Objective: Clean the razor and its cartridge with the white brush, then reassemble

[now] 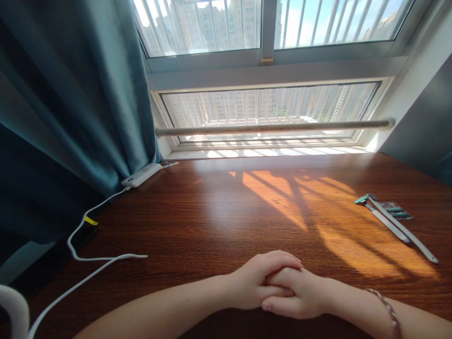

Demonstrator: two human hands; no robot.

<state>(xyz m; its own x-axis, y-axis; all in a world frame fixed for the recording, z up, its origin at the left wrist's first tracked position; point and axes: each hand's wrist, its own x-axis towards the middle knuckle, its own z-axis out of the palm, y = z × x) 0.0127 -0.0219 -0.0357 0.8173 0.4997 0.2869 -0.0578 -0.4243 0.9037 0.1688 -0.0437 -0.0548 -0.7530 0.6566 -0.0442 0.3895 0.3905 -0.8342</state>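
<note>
My left hand [249,282] and my right hand [309,294] are clasped together at the near edge of the brown wooden table [197,212]. The fingers of each are folded round the other hand, and no object shows between them. A braided bracelet [386,306] circles my right wrist. Off to the right, apart from both hands, lie two razors with pale handles, the shorter razor [390,226] beside the longer razor [406,230]. Next to their heads is a small clear pack with dark and green cartridges [397,210].
A white box-shaped device [141,175] sits at the far left by the blue curtain [88,94]. Its white cable [76,256] trails along the table's left side. Beyond the table's back edge runs a horizontal rail [275,127] before the window.
</note>
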